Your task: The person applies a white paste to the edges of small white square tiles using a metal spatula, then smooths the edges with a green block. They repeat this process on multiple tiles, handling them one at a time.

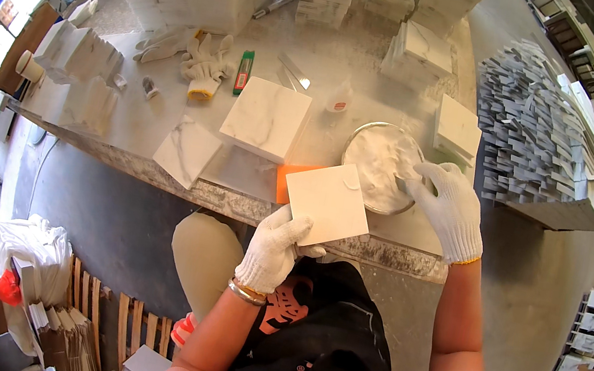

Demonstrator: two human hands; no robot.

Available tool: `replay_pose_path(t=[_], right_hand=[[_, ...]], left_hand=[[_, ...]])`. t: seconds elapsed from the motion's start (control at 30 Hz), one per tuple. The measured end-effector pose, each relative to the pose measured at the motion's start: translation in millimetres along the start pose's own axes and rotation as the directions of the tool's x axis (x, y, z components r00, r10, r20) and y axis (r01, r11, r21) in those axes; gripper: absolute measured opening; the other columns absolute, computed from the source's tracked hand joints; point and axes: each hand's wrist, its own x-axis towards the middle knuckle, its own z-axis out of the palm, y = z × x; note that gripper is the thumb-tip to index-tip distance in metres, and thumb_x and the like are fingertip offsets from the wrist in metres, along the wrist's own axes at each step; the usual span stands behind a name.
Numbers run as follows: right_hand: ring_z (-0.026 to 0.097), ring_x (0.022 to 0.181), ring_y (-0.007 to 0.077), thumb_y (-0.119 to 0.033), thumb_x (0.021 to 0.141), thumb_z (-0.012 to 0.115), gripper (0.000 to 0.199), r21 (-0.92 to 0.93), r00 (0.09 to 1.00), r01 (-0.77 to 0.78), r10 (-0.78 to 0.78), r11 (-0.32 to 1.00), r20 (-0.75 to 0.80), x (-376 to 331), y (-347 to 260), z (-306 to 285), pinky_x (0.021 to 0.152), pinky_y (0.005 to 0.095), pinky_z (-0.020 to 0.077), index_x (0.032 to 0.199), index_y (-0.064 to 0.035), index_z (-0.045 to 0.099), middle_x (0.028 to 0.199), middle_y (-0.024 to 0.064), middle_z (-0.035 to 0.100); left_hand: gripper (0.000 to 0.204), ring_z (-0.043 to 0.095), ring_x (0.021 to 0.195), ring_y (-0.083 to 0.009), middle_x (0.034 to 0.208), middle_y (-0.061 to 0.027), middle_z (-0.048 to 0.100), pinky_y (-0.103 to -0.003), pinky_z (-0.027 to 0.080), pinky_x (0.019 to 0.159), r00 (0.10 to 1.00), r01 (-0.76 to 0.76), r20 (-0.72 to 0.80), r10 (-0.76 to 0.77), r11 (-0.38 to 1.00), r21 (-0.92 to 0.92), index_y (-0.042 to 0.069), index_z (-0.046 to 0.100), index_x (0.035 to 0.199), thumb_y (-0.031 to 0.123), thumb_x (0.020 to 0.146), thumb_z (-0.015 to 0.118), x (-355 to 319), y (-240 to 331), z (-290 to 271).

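My left hand [273,250], in a white knit glove, grips the near left corner of a square white tile [328,207]. A small curved mark shows near the tile's far right corner. At the right edge of a round bowl [347,145] filled with white paste [378,163], my gloved right hand [453,210] has its fingers closed together. Whatever it holds at the paste is too small and hidden to make out. Beside the held tile, an orange sheet [285,184] lies partly covered by it. A stack of white marbled tiles [264,120] stands just left of the bowl.
On the table are a loose tile [188,151], work gloves [207,66], a green-red box [243,72], a metal scraper [294,70] and a small bottle [340,97]. Tile stacks [418,56] line the far side. More tiles [528,125] fill a bench at right.
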Motion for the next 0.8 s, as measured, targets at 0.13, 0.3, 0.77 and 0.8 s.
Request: replay_pose_path(t=[0.13,0.3,0.77,0.8], right_hand=[[0.067,0.089,0.0279,-0.029,0.088,0.071,0.033,0.011,0.989,-0.109,0.107,0.994,0.102,-14,-2,-2,0.078,0.0372,0.0518,0.115,-0.0096,0.073,0.096,0.0099,0.068],[0.070,0.093,0.0292,-0.027,0.090,0.069,0.031,0.046,0.992,-0.081,0.076,0.996,0.105,-21,10,10,0.081,0.0380,0.0531,0.118,-0.0139,0.073,0.098,0.0113,0.072],[0.065,0.078,0.0140,-0.015,0.093,0.068,0.025,0.416,0.990,-0.069,0.114,0.907,-0.084,-27,22,4,0.073,0.0264,0.0515,0.114,-0.0020,0.076,0.089,0.0066,0.072],[0.064,0.076,0.0128,-0.015,0.093,0.068,0.027,0.508,0.980,-0.167,0.198,0.845,-0.007,-28,17,3,0.070,0.0257,0.0503,0.115,-0.0026,0.075,0.089,0.0057,0.072]], left_hand=[[0.053,0.072,0.104,-0.0229,0.126,-0.0173,0.067,-0.033,0.066,0.075,1.000,-0.016,0.007,0.016,1.000,0.010,-0.009,0.050,0.139,0.020,0.096,0.065,0,0,-4],[0.053,0.072,0.103,-0.0232,0.126,-0.0178,0.067,-0.034,0.066,0.075,1.000,-0.014,0.009,0.014,1.000,-0.003,-0.009,0.050,0.139,0.020,0.096,0.065,1,-2,0],[0.053,0.072,0.103,-0.0228,0.127,-0.0174,0.067,-0.033,0.065,0.074,1.000,-0.008,0.007,0.008,1.000,0.013,-0.009,0.049,0.140,0.019,0.098,0.063,7,-4,6],[0.053,0.072,0.104,-0.0228,0.127,-0.0173,0.067,-0.033,0.065,0.074,1.000,-0.007,0.000,0.007,1.000,0.014,-0.009,0.049,0.141,0.019,0.098,0.063,6,-4,7]])
